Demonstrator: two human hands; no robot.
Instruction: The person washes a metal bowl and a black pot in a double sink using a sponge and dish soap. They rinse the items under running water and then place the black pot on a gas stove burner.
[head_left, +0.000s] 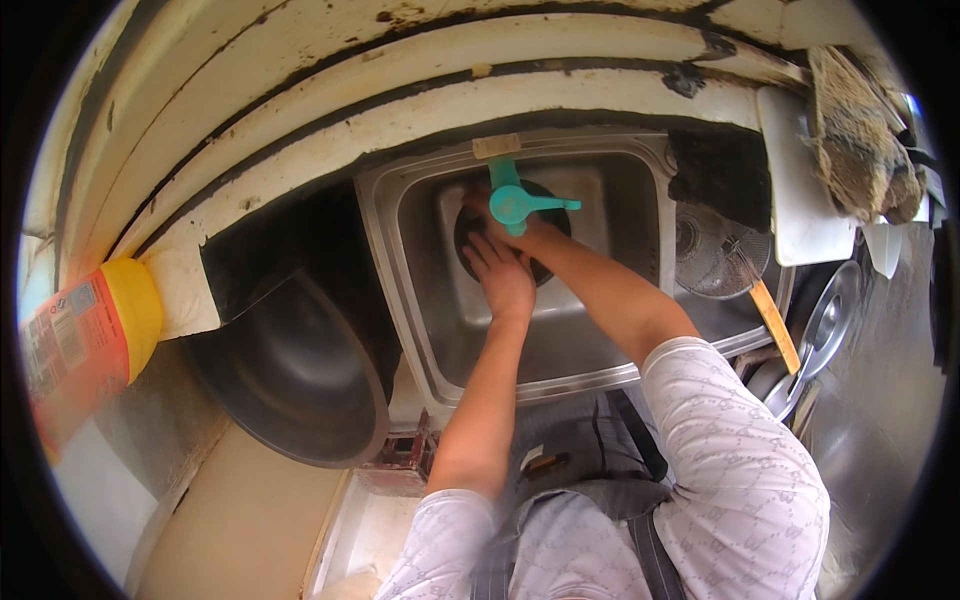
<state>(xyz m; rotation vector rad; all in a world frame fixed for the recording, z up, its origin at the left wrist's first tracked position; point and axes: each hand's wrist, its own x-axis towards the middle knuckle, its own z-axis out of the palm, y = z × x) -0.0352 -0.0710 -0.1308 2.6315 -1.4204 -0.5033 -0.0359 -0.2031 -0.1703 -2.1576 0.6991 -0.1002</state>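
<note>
Both hands are low in a stainless steel sink (480, 360), beneath a turquoise tap (513, 204). My left hand (501, 274) lies with its fingers spread over my right hand and a dark round thing (559, 219) at the bottom of the basin; whether this is a dish or the drain cannot be told. My right hand (495, 214) reaches in from the right, partly hidden behind the tap, so its fingers and anything in them do not show clearly.
A large dark wok (315, 375) leans left of the sink. At the far left stands a red container with a yellow lid (135, 315). To the right are a wire-mesh strainer (720, 251), a white board (806, 187), a hanging cloth (855, 142) and metal pans (832, 315).
</note>
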